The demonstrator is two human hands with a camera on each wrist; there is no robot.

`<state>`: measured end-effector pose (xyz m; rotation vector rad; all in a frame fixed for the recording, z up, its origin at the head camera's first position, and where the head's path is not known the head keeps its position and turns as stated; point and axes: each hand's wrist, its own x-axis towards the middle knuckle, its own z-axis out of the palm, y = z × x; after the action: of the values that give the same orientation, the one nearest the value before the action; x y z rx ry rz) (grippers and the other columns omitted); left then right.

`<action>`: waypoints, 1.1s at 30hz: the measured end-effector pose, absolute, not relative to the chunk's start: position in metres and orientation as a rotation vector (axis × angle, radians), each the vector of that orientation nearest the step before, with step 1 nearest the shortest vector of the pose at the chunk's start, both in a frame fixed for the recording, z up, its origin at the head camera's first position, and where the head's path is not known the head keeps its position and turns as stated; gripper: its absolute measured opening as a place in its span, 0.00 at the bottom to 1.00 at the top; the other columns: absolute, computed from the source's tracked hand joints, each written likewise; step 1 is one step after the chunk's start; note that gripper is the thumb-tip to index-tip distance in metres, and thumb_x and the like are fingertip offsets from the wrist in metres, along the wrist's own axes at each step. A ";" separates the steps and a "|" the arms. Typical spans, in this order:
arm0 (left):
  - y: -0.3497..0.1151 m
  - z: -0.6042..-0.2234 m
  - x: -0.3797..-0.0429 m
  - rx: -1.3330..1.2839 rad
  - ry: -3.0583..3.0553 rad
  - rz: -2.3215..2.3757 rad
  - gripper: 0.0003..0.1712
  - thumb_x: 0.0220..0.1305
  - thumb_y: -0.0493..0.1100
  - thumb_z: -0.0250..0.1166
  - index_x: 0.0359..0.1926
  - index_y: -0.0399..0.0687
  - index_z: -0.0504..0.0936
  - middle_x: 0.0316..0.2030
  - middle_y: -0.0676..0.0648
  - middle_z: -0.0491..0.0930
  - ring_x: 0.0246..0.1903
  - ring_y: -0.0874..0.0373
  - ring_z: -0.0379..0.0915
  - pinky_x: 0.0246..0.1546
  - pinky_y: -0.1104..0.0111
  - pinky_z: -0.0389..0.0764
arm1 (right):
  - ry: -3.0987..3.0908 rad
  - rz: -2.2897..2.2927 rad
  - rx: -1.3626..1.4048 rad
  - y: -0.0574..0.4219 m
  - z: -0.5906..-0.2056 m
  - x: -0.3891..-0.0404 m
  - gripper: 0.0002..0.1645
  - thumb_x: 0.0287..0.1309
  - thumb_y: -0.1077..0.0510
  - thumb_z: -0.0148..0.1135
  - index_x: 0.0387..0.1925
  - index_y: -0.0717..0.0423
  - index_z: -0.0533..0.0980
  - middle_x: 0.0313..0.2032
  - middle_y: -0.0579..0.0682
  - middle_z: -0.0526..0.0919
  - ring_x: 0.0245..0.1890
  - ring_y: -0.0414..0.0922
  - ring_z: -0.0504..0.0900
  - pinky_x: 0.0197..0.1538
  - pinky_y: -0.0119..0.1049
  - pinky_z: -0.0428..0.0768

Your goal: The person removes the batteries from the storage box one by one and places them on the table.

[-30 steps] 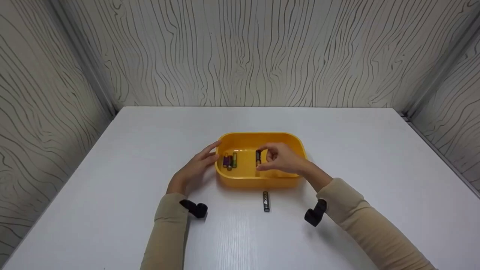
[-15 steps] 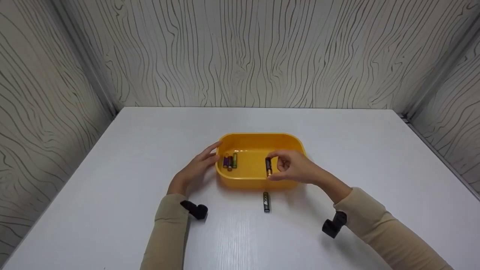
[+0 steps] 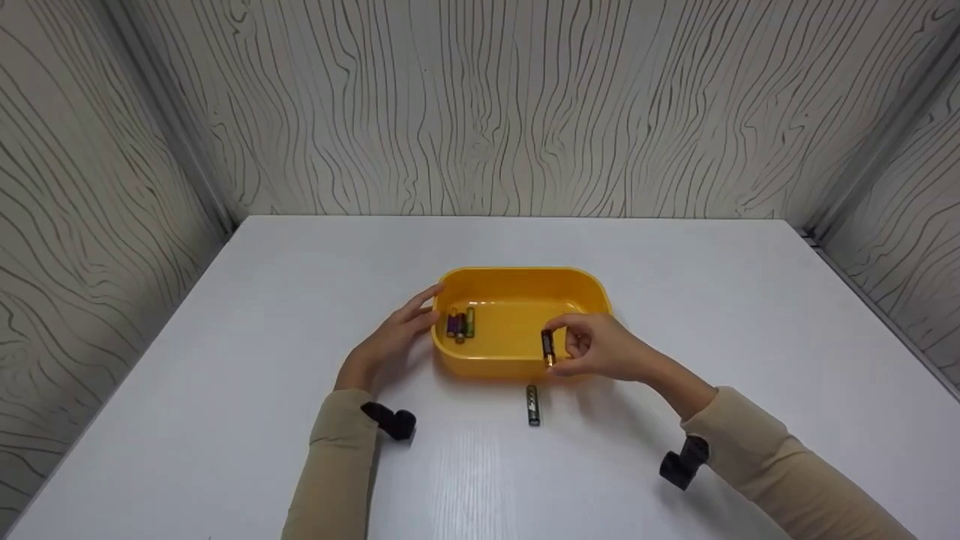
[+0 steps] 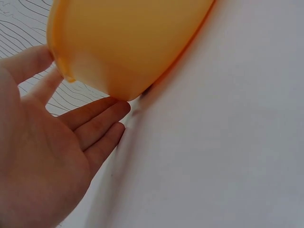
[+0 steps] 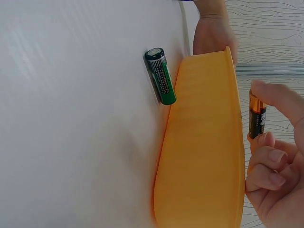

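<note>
A yellow plastic bin (image 3: 487, 367) stands on the white table. My left hand (image 3: 394, 334) touches its left end, with the fingers extended; in the left wrist view the fingertips (image 4: 124, 107) reach its outer wall. Between thumb and index finger, my right hand (image 3: 611, 351) pinches a black-and-gold battery (image 3: 548, 348) over the bin's front rim. The right wrist view shows this battery (image 5: 257, 116) held by its two ends. Several batteries, among them a purple one (image 3: 451, 325) and a green one (image 3: 469, 322), lie together at the left inside the bin.
Another battery, dark green (image 3: 532, 406), lies on the table (image 3: 300, 270) just in front of the bin. Patterned panels (image 3: 480, 112) enclose the table's back and sides. Black camera mounts (image 3: 682, 463) sit at both wrists.
My right hand has moved the pinched battery from above the bin's middle to the right and toward me, over the front rim. My left hand and the bin have stayed put.
</note>
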<state>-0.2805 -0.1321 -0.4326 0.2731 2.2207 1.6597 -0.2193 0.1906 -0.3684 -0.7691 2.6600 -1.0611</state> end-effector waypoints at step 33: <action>-0.133 -0.432 -0.281 0.283 2.249 1.644 0.28 0.72 0.56 0.51 0.70 0.77 0.59 0.73 0.50 0.60 0.75 0.48 0.52 0.76 0.43 0.42 | 2.572 -1.081 -0.923 0.207 -0.384 -0.189 0.32 0.45 0.51 0.76 0.50 0.61 0.76 0.19 0.50 0.69 0.21 0.28 0.63 0.26 0.21 0.66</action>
<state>-0.2806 -0.1327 -0.4324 0.2834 2.2488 1.6436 -0.1891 0.2068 -0.3838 -0.9232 2.5718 -1.0806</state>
